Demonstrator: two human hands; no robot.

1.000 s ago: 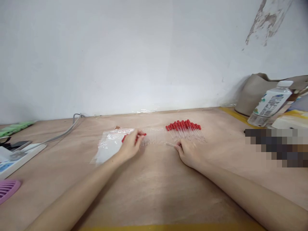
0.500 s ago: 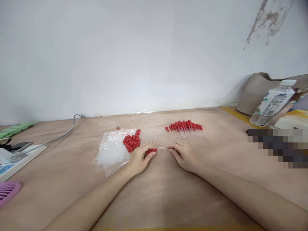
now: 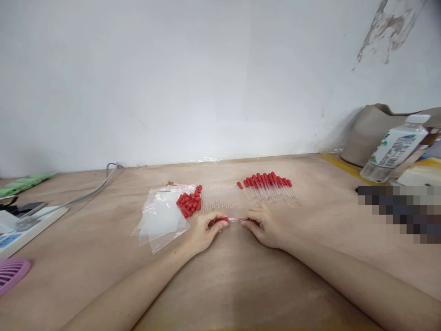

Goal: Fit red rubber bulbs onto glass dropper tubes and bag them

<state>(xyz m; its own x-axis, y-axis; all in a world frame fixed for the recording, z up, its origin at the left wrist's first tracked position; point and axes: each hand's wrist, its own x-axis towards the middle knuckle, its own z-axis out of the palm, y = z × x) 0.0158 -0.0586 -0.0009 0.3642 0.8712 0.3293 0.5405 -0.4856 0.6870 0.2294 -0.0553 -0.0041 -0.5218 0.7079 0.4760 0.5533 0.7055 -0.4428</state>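
Observation:
My left hand (image 3: 206, 230) pinches a red rubber dropper bulb (image 3: 222, 219) between thumb and fingers. In my right hand (image 3: 262, 226), closed at the fingertips, is a clear dropper tube (image 3: 234, 219) lying level. The tube's left end meets the bulb's mouth; how far it is inside cannot be made out. Behind my hands lies a row of bare clear tubes (image 3: 220, 196). To their left is a heap of loose red bulbs (image 3: 189, 203). Droppers with red bulbs on them (image 3: 270, 186) lie in a fanned group behind my right hand.
Clear zip bags (image 3: 161, 216) are spread left of the bulbs. A power strip (image 3: 34, 230) with a grey cable and a pink slatted object (image 3: 14, 276) lie far left. A plastic bottle (image 3: 394, 149) leans by a grey-brown container (image 3: 361, 133) at right. The wall closes off the back.
My hands have come closer together and slightly nearer to me. The gap between the bulb and the tube has closed, and they now meet.

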